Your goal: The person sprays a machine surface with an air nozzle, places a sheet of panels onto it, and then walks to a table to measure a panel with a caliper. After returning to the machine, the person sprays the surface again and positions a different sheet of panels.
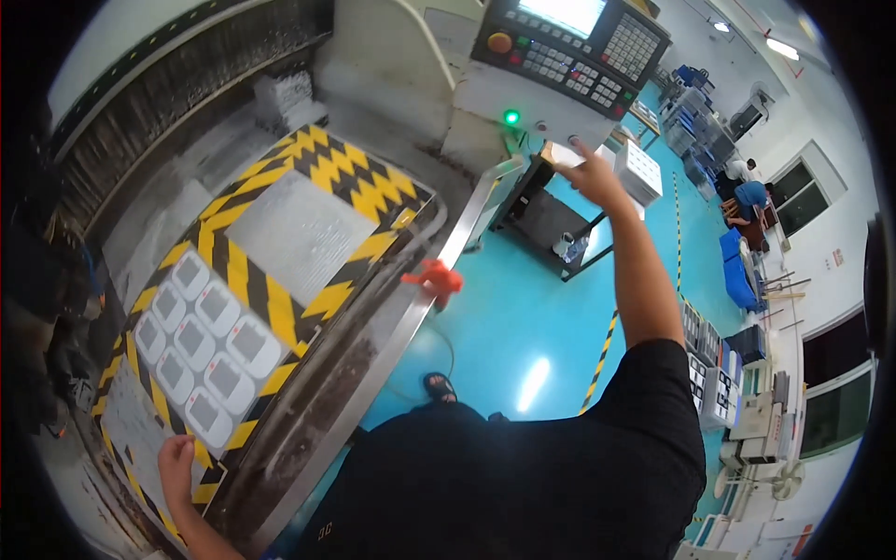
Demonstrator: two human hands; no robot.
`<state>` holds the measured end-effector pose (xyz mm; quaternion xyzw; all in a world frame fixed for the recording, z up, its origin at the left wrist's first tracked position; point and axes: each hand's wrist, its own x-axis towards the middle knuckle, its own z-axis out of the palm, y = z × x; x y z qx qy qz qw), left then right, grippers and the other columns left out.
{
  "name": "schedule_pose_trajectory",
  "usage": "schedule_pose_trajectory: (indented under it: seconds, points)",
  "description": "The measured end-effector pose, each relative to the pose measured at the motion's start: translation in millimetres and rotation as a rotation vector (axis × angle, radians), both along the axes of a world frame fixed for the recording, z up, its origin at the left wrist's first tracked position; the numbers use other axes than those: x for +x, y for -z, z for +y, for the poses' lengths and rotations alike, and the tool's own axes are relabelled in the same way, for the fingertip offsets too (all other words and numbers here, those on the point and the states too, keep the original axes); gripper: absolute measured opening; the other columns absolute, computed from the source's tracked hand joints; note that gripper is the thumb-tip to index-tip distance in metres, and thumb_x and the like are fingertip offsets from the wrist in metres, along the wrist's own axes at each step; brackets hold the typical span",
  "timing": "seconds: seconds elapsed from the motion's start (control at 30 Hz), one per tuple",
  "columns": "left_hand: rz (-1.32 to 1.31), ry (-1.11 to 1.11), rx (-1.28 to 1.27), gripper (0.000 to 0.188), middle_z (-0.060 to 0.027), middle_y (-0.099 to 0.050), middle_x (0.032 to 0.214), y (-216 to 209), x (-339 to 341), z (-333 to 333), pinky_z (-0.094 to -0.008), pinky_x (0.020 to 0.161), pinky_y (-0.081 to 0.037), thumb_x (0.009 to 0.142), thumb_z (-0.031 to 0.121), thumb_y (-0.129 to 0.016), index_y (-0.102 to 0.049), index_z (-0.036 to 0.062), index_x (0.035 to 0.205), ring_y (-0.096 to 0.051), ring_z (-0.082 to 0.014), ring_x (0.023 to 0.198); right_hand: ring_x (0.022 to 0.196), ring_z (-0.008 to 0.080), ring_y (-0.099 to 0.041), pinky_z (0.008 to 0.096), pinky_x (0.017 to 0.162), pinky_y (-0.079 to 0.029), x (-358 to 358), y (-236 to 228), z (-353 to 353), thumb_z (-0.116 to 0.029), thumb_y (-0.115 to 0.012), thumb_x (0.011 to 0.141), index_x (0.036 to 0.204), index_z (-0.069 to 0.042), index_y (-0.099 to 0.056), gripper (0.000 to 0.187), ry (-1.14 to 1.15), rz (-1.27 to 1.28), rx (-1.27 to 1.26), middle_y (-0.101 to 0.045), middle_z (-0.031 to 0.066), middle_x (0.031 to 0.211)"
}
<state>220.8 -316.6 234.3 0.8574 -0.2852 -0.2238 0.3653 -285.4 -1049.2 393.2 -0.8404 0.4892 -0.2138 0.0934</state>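
Note:
My right hand [590,179] reaches out to the control panel [565,65] of a machine. Its index finger is stretched up to a round button [573,140] on the panel's lower face; whether it presses cannot be seen. My left hand [175,457] is curled at the near corner of a white sheet [207,350], and the inside of its fingers is hidden. Rows of rounded pieces with grey squares and small red marks cover the sheet. It lies on the machine bed, which is edged with black-and-yellow striped tape [245,271]. Beyond it sits a bare grey plate [303,233].
A metal rail [411,322] with a red-orange handle [436,280] runs between me and the bed. A green lamp [511,117] glows under the panel. A dark cart [551,224] and a stack of white sheets [639,173] stand right. People [749,196] are at work far right.

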Motion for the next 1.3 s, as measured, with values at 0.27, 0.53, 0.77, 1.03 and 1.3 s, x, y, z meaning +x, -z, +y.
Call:
schedule_pose_trajectory:
  seconds: [0.27, 0.53, 0.77, 1.03, 1.3]
  points:
    - [0.936, 0.201, -0.844, 0.073, -0.0286, -0.056, 0.132, -23, -224, -130, -0.0524, 0.105, -0.044, 0.085, 0.041, -0.074, -0.047, -0.0067, 0.134, -0.056, -0.0424, 0.122, 0.113, 0.0455, -0.06, 0.0457, 0.096, -0.046, -92, -37, -216, -0.048, -0.064, 0.088, 0.156, -0.01, -0.017, 0.09, 0.35, 0.036, -0.188, -0.06, 0.0294, 0.124]
    - [0.849, -0.297, -0.512, 0.06, -0.0146, -0.061, 0.128, 61, -379, -122, -0.0437, 0.102, -0.045, 0.093, 0.037, -0.066, -0.049, -0.0004, 0.137, -0.059, -0.0247, 0.117, 0.079, 0.0126, -0.059, 0.0296, 0.072, -0.051, -16, 84, -132, -0.022, -0.065, 0.095, 0.142, -0.002, -0.046, 0.055, -0.291, -0.496, -0.059, -0.067, 0.0106, 0.091]
    - [0.618, -0.551, -0.188, 0.052, -0.015, -0.063, 0.124, 146, -461, -144, -0.0359, 0.096, -0.047, 0.09, 0.03, -0.067, -0.056, -0.0011, 0.131, -0.06, -0.024, 0.114, 0.142, 0.0493, -0.026, 0.0555, 0.115, -0.022, 85, 172, 130, -0.047, -0.067, 0.087, 0.144, -0.002, -0.042, 0.076, -1.295, -0.09, -0.317, -0.039, 0.024, 0.15]
    - [0.712, -1.046, -0.408, 0.047, -0.0152, -0.065, 0.116, 191, -601, -53, -0.0354, 0.088, -0.049, 0.088, 0.026, -0.069, -0.06, 0.0004, 0.126, -0.062, -0.0228, 0.104, 0.073, 0.0093, -0.052, 0.023, 0.06, -0.044, 94, 164, 236, -0.019, -0.052, 0.1, 0.128, -0.001, -0.054, 0.033, -1.405, -0.359, 0.466, -0.063, 0.0043, 0.106]
    - [0.777, -1.291, -0.34, 0.034, -0.0119, -0.07, 0.095, 248, -717, 53, -0.0355, 0.074, -0.052, 0.083, 0.021, -0.071, -0.066, 0.002, 0.11, -0.065, -0.0216, 0.089, 0.089, 0.0415, -0.069, 0.0492, 0.074, -0.054, 1, 279, 350, -0.037, -0.068, 0.087, 0.109, 0.003, -0.062, 0.047, -1.468, 1.597, 0.015, -0.068, 0.0264, 0.095]
